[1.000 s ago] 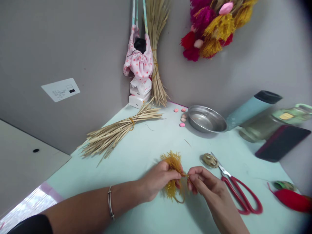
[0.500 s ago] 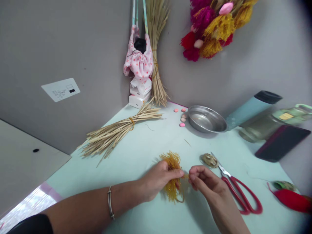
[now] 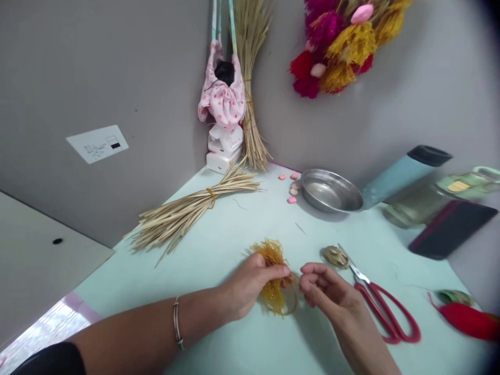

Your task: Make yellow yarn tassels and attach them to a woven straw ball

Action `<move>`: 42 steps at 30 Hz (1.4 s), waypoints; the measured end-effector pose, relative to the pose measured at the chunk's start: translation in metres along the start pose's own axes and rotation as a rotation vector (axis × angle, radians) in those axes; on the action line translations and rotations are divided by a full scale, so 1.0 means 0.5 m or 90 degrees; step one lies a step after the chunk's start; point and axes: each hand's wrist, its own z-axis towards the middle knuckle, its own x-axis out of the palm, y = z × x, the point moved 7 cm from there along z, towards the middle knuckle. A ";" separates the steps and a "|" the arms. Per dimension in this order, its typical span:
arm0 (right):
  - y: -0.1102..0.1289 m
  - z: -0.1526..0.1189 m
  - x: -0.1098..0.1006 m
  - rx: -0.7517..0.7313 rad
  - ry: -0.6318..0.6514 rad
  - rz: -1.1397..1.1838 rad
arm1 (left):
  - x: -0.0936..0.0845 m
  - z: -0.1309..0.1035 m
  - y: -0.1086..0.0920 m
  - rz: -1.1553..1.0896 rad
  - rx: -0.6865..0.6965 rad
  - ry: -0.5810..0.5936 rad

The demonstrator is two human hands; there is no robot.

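Note:
My left hand point(image 3: 248, 285) is closed on a bunch of frayed yellow yarn point(image 3: 273, 299), which sticks out above and below the thumb and fingers. A thin yellowish strand point(image 3: 296, 302) loops out from the bunch on its right side. Just right of it is my right hand point(image 3: 332, 294), thumb and fingertips pinched together beside the strand; whatever they may hold is too small to make out. Red-handled scissors point(image 3: 386, 312) lie to the right of that hand, their tips beside a small tan coil point(image 3: 336, 257).
A tied straw bundle point(image 3: 191, 208) lies at the back left. Behind are a tissue box point(image 3: 224, 156), pink beads point(image 3: 291, 200) and a metal bowl point(image 3: 332, 191). A blue bottle point(image 3: 406, 174), a phone point(image 3: 453, 229) and a red item point(image 3: 469, 320) are on the right.
My left hand and the yarn have shifted slightly left and up. The gap between the hands is wider, and the strand now curves in a larger loop.

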 end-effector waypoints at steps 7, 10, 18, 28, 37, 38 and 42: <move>-0.012 -0.003 0.041 0.020 0.142 -0.057 | 0.011 -0.006 -0.012 -0.030 0.024 0.042; 0.009 -0.004 0.033 -0.037 0.107 -0.121 | 0.013 -0.008 -0.015 -0.001 0.035 0.034; 0.032 -0.007 0.020 -0.043 0.055 -0.153 | 0.020 -0.008 -0.007 0.036 0.013 0.063; 0.018 -0.007 0.013 -0.016 0.064 -0.180 | 0.021 -0.006 -0.006 0.038 0.017 0.071; 0.001 -0.002 0.035 -0.002 0.129 -0.145 | 0.023 -0.006 -0.004 0.031 0.023 0.079; 0.003 -0.002 0.033 0.003 0.125 -0.122 | 0.023 -0.006 -0.006 0.032 0.031 0.080; 0.011 -0.006 0.025 0.053 0.110 0.000 | 0.021 -0.007 -0.013 0.021 0.041 0.075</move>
